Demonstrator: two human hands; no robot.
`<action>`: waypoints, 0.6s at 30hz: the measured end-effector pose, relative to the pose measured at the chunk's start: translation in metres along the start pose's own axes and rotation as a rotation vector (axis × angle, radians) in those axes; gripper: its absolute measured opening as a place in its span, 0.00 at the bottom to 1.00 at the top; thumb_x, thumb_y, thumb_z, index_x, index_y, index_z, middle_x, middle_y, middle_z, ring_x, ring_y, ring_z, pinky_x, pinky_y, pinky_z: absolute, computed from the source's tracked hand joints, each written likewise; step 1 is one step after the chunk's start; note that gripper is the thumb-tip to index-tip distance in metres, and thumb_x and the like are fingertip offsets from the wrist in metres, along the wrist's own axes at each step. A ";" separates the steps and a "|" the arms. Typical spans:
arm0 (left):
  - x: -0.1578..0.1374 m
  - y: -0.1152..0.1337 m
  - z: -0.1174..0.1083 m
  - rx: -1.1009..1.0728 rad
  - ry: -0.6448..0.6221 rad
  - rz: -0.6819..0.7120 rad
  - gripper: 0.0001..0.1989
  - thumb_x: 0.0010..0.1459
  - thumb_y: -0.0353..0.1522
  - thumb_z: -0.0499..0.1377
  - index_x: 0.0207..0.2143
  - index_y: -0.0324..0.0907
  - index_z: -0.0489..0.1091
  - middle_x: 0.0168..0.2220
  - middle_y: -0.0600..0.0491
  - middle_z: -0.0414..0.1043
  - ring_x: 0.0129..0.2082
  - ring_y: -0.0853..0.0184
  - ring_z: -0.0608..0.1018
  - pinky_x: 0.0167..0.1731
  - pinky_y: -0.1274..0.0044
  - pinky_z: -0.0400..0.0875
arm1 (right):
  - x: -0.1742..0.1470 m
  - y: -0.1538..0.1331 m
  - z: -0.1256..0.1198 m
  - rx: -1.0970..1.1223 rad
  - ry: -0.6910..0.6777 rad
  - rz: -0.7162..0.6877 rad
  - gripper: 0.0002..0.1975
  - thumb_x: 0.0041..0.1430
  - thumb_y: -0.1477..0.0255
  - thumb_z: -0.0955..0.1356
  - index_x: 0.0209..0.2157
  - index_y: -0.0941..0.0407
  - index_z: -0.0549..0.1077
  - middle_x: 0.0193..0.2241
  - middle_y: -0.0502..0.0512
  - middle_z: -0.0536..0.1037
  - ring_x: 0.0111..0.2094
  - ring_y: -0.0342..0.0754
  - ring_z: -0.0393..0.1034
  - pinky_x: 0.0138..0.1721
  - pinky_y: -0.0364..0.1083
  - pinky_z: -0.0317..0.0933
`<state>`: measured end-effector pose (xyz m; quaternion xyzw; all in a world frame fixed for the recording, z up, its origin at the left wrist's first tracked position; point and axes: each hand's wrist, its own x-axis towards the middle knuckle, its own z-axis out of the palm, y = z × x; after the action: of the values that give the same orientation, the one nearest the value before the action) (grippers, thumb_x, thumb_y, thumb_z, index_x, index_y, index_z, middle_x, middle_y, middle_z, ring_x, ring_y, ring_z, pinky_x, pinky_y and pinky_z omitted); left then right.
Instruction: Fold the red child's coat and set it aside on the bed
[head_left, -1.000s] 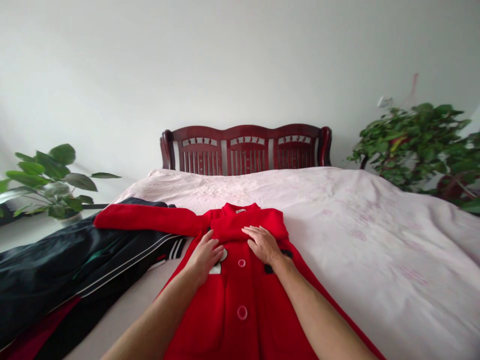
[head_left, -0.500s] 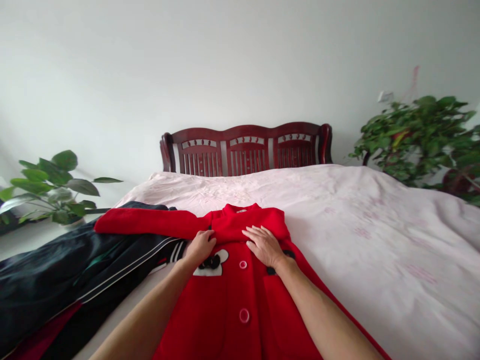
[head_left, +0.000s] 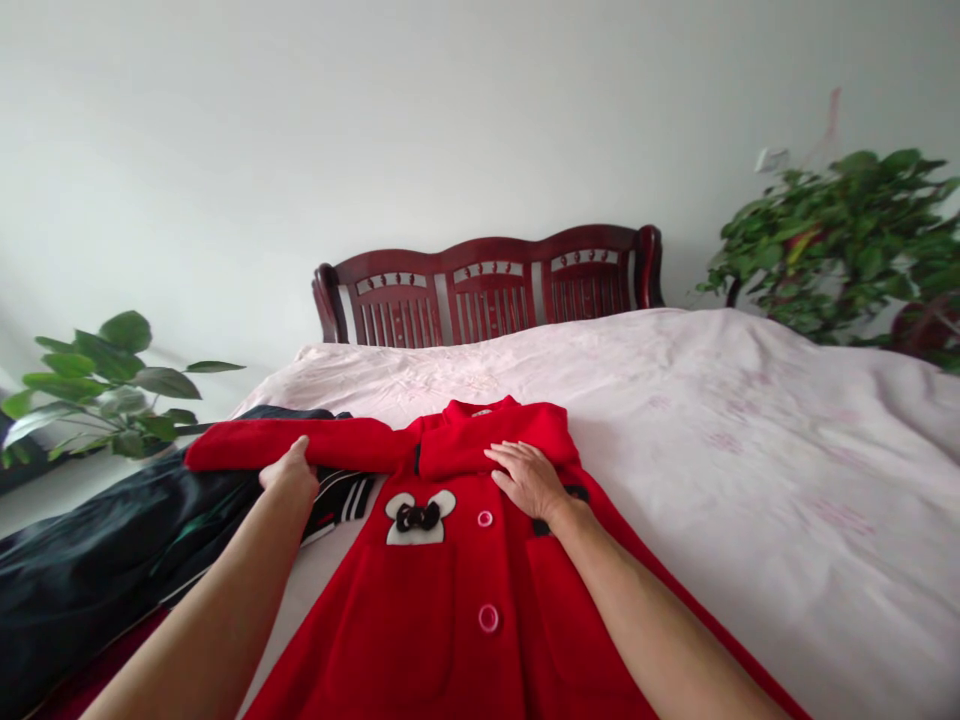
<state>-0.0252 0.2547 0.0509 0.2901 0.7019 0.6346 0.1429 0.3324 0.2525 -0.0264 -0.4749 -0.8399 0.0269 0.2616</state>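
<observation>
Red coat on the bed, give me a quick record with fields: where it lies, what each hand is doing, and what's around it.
coat: red coat spread front-up on the pink bedspread
left hand: left hand on the outstretched sleeve
right hand: right hand flat on the chest
beside: dark striped jacket under the sleeve
behind: wooden headboard

Left hand (head_left: 289,475): arm stretched out to the left, fingers curled down.
Right hand (head_left: 527,478): palm down, fingers spread flat.
</observation>
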 end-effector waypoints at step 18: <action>-0.150 -0.002 0.114 0.820 -0.847 0.845 0.26 0.55 0.41 0.62 0.57 0.50 0.69 0.51 0.44 0.69 0.49 0.52 0.73 0.45 0.64 0.71 | -0.009 0.035 -0.013 0.058 0.764 0.170 0.14 0.56 0.80 0.59 0.29 0.54 0.74 0.28 0.53 0.76 0.34 0.49 0.69 0.42 0.47 0.61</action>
<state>0.1580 0.2581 0.0065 0.7877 0.5958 0.1544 0.0247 0.3697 0.2619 -0.0289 -0.5109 -0.6385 -0.1063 0.5657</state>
